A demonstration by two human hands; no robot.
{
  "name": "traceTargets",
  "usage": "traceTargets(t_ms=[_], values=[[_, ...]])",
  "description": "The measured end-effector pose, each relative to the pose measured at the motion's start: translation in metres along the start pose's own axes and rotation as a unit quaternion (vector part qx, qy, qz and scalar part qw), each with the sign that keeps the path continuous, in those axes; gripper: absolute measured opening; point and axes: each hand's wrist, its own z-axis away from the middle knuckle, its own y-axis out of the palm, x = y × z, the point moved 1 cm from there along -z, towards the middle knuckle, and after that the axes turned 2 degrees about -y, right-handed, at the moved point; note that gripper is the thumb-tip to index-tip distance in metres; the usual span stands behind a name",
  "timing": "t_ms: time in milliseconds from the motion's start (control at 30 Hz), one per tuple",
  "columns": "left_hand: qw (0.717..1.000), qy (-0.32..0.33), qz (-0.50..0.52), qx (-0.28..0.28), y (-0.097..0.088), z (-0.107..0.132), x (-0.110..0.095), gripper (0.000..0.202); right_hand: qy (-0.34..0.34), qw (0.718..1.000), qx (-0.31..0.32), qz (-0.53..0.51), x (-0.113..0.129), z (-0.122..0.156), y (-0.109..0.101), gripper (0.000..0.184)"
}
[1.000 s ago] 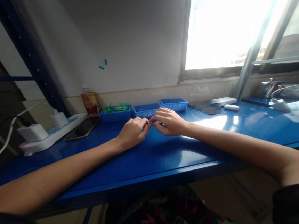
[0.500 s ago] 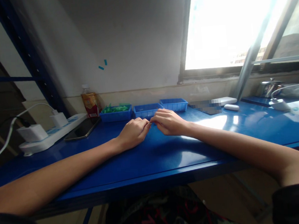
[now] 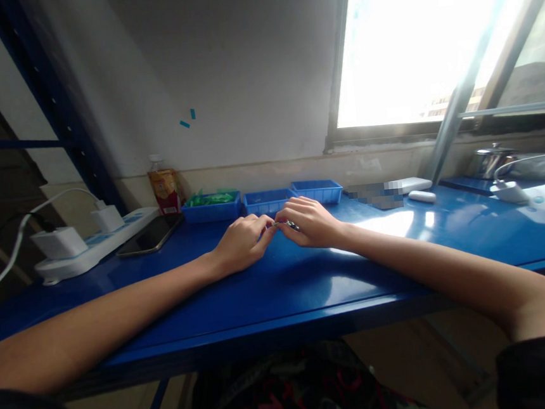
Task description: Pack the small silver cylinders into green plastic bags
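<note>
Both hands rest on the blue table (image 3: 308, 290), fingertips meeting just in front of the middle blue tray (image 3: 267, 201). My left hand (image 3: 242, 240) is curled, its fingers pinched at one end of a small dark metal part (image 3: 289, 225). My right hand (image 3: 308, 222) is closed round the other end of that part; only a short bit shows between the fingers. What the part is cannot be made out.
Three shallow blue trays line the back edge: one with green pieces (image 3: 211, 203), the middle one, and a third (image 3: 317, 191). A phone (image 3: 151, 235), a power strip with chargers (image 3: 85, 243) and a bottle (image 3: 165, 188) stand at the left. White devices (image 3: 411, 186) and a metal pot (image 3: 490, 160) lie at the right.
The hands stay nearly still, fingers working at the small part. Half a second ago it was hidden in the fingers; now a bit of it shows again at the right fingers.
</note>
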Motion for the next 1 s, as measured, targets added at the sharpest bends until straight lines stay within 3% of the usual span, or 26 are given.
traceTargets(t_ms=[267,500,767,1000], values=[[0.999,0.005,-0.008,-0.053,0.0008,0.0022,0.0005,0.02,0.006,1.0,0.001,0.004,0.0016,-0.0014,-0.0006,0.017],[0.999,-0.003,-0.015,-0.044,-0.0009,0.0019,-0.0005,0.026,0.032,0.999,0.013,-0.037,0.0017,0.0007,-0.0017,0.014],[1.0,-0.001,-0.009,-0.016,-0.0034,0.0014,-0.0018,0.033,-0.006,1.0,-0.003,-0.019,0.0027,-0.0009,-0.0012,0.014],[0.999,-0.003,0.002,-0.044,-0.0022,0.002,-0.002,0.026,0.027,1.0,-0.009,-0.01,0.0024,-0.0014,-0.0015,0.02]])
